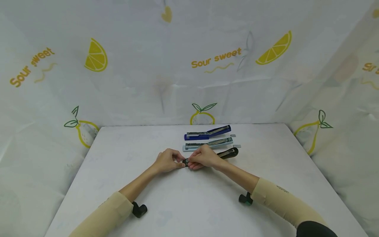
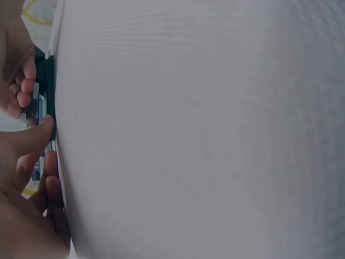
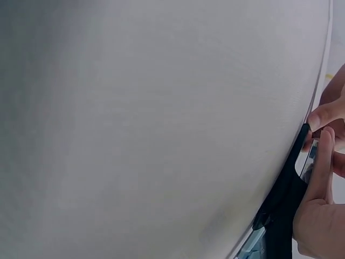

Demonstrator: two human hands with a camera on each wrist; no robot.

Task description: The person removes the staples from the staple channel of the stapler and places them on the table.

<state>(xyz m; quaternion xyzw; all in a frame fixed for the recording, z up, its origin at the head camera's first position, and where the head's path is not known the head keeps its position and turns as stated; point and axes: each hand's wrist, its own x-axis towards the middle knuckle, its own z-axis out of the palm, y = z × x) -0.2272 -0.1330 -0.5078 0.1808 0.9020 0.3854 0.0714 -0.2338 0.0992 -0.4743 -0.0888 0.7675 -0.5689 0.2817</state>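
A black stapler point(image 1: 228, 153) lies opened out on the white table point(image 1: 183, 204). My left hand point(image 1: 168, 161) pinches its front end between thumb and fingers. Over the same end is my right hand point(image 1: 205, 157), its thumb and fingertips pinching a small silvery strip at the metal staple channel; the fingers hide most of the strip. In the left wrist view, the thumb of my left hand point(image 2: 24, 178) presses at the stapler's dark base point(image 2: 50, 81). The right wrist view shows the black body point(image 3: 285, 199) running under my right hand point(image 3: 318, 216).
Behind the black stapler lie a light blue stapler point(image 1: 220, 142) and a dark blue stapler point(image 1: 220, 130), both opened out. Small grey strips point(image 1: 237, 145) rest at their right ends. A white lemon-printed sheet point(image 1: 133, 82) hangs behind the table.
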